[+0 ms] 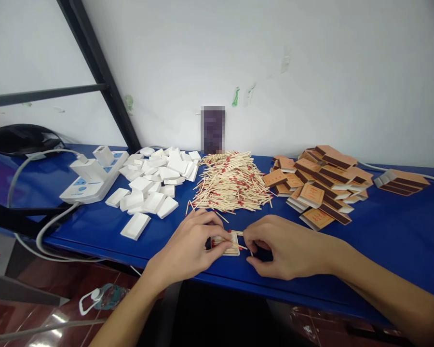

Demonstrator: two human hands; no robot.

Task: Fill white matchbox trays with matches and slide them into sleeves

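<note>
A small white matchbox tray [235, 251] with matches in it lies on the blue table near the front edge. My left hand [193, 243] reaches over the tray from the left, its thumb and forefinger closed on a match that sticks out to the right over the tray's end. Just right of the tray, my right hand [285, 246] is curled, with a short bit of a match [252, 253] showing between forefinger and thumb. Another match touches its forefinger by the tray's upper corner. Behind both hands rises a large heap of red-tipped matches [235, 185].
White trays [154, 200] are piled on the left, beside a power strip [94, 178] with plugs and cables. Orange-brown matchbox sleeves [311, 195] are heaped on the right, with a few more sleeves [401, 183] beyond. A blurred dark object [212, 130] leans against the wall.
</note>
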